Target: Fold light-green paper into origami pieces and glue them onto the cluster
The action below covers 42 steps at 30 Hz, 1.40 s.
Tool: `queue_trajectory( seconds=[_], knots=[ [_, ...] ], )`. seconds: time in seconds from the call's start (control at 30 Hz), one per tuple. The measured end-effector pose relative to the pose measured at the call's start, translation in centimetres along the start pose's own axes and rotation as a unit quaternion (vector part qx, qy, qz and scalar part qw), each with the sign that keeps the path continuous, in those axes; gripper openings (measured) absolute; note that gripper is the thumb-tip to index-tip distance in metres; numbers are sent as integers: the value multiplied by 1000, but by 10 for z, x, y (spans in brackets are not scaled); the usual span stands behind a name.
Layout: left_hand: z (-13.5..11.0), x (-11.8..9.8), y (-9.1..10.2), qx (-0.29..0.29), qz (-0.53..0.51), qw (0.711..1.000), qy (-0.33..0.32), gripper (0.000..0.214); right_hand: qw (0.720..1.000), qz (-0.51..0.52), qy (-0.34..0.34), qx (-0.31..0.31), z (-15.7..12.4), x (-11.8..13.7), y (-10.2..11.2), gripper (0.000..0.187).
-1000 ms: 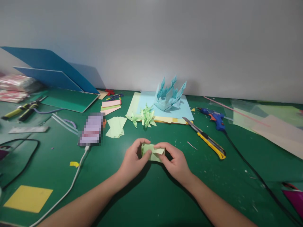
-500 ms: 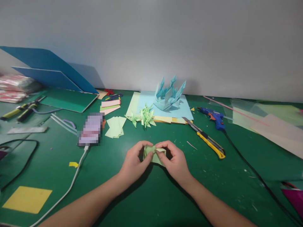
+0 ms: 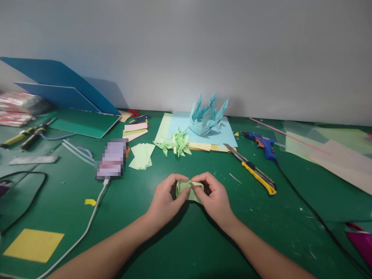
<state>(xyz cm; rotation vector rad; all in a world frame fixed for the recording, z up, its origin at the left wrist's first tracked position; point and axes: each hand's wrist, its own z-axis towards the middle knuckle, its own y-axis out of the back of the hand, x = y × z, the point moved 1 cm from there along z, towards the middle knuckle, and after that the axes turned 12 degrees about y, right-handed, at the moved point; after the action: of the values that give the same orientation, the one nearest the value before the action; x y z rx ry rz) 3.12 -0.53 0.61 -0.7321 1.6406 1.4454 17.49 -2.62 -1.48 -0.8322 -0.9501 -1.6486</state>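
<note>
While the folded green paper (image 3: 193, 195) is at the tabletop's (image 3: 186, 248) near centre, left hand (image 3: 166, 197) and right hand (image 3: 215, 197) pinch it, each grip closed | uneven thumb pressure could skew a crease | far left, pale-green slips (image 3: 142, 156); far right, utility knife (image 3: 252, 170).

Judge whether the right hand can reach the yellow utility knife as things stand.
Probably yes: the yellow utility knife lies nearby, with nothing bulky between it and the right hand, though that hand is pinching light green paper and would need freeing.
</note>
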Motion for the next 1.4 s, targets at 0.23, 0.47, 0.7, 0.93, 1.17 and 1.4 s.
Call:
queue_trajectory(
  seconds=[0.23, 0.47, 0.7, 0.93, 1.17, 1.4],
  knots=[
    [-1, -1, 0, -5, 2, 1000, 1, 12, 1000, 0, 2, -3, 1, 1, 0, 6],
    [0, 2, -2, -4, -4, 1000, 20, 14, 1000, -19, 8, -1, 2, 3, 0, 5],
    [-2, 6, -6, 3, -70, 996, 55, 22, 1000, -8, 15, 1, 1, 4, -3, 6],
    [-2, 7, -8, 12, -133, 987, 84, 26, 999, -8, 31, 3, 0, 0, -5, 22],
    [-2, 7, -9, 17, -118, 990, 81, 26, 999, -12, 30, -16, -1, 1, -6, 20],
    [-1, 4, -8, 60, -156, 980, 105, 31, 1000, 3, 28, 2, 0, -3, -5, 19]
  ],
)
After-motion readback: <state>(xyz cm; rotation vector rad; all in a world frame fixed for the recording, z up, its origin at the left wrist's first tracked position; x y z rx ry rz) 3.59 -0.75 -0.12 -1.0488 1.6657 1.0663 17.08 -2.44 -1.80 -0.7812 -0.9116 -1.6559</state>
